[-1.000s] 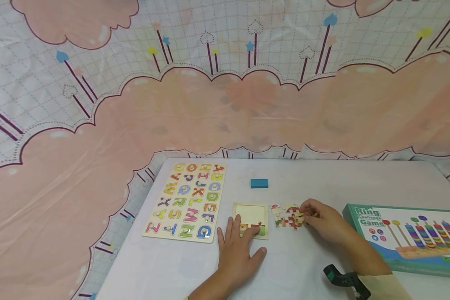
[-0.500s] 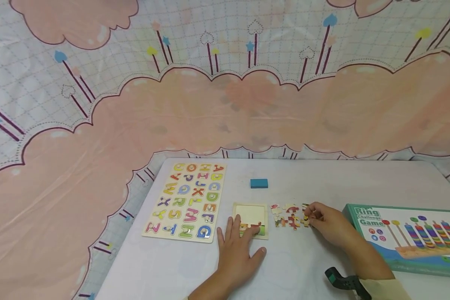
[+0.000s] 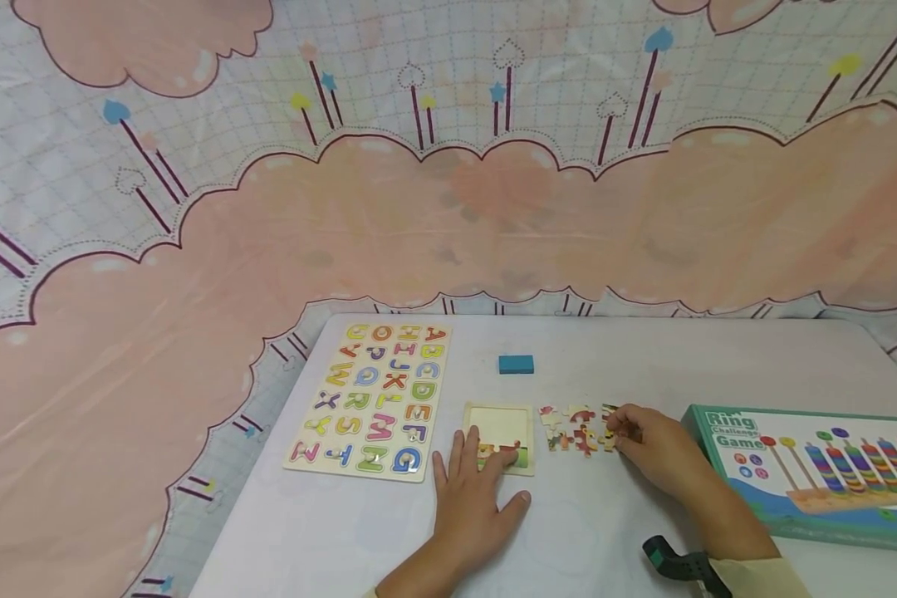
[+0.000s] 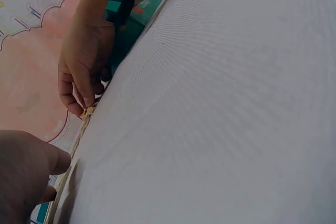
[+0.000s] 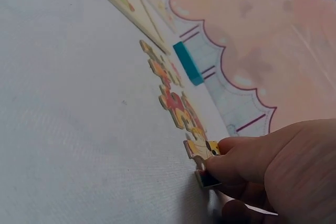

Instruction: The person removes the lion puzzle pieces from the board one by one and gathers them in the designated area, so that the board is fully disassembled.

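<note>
My left hand (image 3: 473, 502) rests with spread, fairly straight fingers on a small wooden puzzle tray (image 3: 497, 422). Part of a picture is fitted along the tray's lower edge. Right of it lie several loose jigsaw pieces (image 3: 583, 436) on the white table. At their right end, my right hand (image 3: 661, 453) pinches a jigsaw piece (image 5: 212, 147) with yellow and black on it between thumb and index finger, low over the table. Fingers partly cover this piece. Just beside it, a dark-topped piece (image 5: 208, 180) shows under the fingertips in the right wrist view.
An alphabet board (image 3: 370, 403) with coloured letters lies at the left. Behind the tray is a blue block (image 3: 516, 365). A green Ring Challenge Game box (image 3: 815, 473) takes up the right side, close to my right forearm. A patterned cloth (image 3: 448, 224) hangs behind the table.
My right hand has moved slightly right, shifting the pinched piece away from the other loose pieces. It has barely moved in the last half second. My left hand stays on the tray.
</note>
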Demonstrator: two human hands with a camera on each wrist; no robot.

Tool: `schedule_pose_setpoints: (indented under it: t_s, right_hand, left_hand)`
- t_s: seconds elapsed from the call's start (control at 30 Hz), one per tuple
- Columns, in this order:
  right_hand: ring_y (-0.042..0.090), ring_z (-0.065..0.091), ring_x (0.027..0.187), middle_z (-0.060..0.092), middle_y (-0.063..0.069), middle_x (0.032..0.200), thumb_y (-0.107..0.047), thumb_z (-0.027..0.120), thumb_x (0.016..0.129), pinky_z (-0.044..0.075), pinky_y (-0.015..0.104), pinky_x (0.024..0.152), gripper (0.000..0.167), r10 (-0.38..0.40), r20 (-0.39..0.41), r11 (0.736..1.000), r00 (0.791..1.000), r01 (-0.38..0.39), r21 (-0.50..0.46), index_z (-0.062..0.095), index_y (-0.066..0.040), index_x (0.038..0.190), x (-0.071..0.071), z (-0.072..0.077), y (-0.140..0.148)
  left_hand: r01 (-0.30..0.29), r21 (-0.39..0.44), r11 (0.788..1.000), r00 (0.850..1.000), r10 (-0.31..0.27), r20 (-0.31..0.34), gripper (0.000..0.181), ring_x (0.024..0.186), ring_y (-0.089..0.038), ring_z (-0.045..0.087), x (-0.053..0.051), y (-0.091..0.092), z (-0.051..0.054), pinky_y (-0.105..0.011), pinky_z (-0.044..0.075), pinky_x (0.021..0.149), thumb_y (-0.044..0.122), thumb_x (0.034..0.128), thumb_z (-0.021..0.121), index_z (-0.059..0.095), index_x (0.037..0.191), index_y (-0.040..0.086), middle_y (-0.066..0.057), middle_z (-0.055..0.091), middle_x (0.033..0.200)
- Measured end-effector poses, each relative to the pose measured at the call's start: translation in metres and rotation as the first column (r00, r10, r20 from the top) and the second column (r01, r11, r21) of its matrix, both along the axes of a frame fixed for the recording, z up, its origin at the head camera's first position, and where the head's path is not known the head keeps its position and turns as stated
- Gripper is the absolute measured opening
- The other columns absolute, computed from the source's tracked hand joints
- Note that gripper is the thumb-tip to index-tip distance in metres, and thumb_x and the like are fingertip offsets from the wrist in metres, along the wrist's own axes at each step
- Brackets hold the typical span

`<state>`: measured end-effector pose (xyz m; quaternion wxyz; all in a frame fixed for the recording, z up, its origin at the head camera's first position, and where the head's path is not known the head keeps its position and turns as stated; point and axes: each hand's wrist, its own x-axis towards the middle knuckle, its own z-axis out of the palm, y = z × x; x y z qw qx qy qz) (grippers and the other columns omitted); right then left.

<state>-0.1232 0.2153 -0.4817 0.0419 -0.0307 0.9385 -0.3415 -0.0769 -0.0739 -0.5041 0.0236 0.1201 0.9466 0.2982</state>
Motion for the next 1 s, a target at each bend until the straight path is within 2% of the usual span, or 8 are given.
schedule_pose_setpoints:
  t_s: [0.23, 0.5, 0.73, 1.0]
  right_hand:
    - [0.024, 0.062, 0.095, 0.069, 0.004, 0.102, -0.005, 0.076, 0.095, 0.056, 0.046, 0.084, 0.018, -0.036, 0.01, 0.999, 0.999, 0.036, 0.033, 0.071, -0.008, 0.113, -0.0001, -0.0008, -0.0007]
    - [0.021, 0.059, 0.085, 0.067, 0.0, 0.091, -0.006, 0.076, 0.096, 0.05, 0.035, 0.073, 0.016, -0.082, 0.004, 0.996, 0.997, 0.082, 0.021, 0.068, -0.008, 0.109, 0.0019, -0.0014, -0.0013]
    - [0.021, 0.06, 0.083, 0.066, 0.002, 0.093, -0.011, 0.072, 0.1, 0.05, 0.029, 0.064, 0.014, -0.112, 0.024, 0.992, 0.993, 0.114, -0.059, 0.068, -0.009, 0.113, 0.0026, 0.0024, -0.002]
    - [0.019, 0.06, 0.081, 0.068, 0.002, 0.094, -0.016, 0.072, 0.101, 0.052, 0.027, 0.061, 0.013, -0.083, -0.012, 0.989, 0.996, 0.081, -0.124, 0.069, -0.01, 0.113, 0.0016, 0.0076, -0.01]
  left_hand:
    - [0.004, 0.008, 1.0, 1.0, -0.004, -0.003, 0.05, 0.163, -0.045, 0.008, -0.0012, -0.0003, -0.0025, -0.077, -0.002, 0.121, 0.043, 0.0968, 0.07, 0.062, 0.143, 0.028, -0.023, 0.022, 0.174]
    - [0.008, 0.062, 0.998, 1.0, -0.006, -0.027, 0.048, 0.162, -0.047, 0.008, -0.0014, -0.0011, -0.0069, -0.077, -0.004, 0.121, 0.04, 0.0958, 0.072, 0.064, 0.142, 0.027, -0.024, 0.024, 0.173]
    - [0.012, 0.104, 0.995, 0.999, -0.017, 0.049, 0.048, 0.164, -0.042, 0.001, -0.0014, -0.0056, -0.0017, -0.073, -0.006, 0.123, 0.041, 0.0982, 0.069, 0.066, 0.144, 0.026, -0.02, 0.018, 0.176]
    - [0.006, 0.165, 0.986, 0.998, -0.017, 0.065, 0.038, 0.164, -0.043, 0.005, -0.0017, -0.0089, 0.0013, -0.07, -0.005, 0.125, 0.031, 0.0971, 0.07, 0.069, 0.133, 0.018, -0.022, 0.022, 0.174]
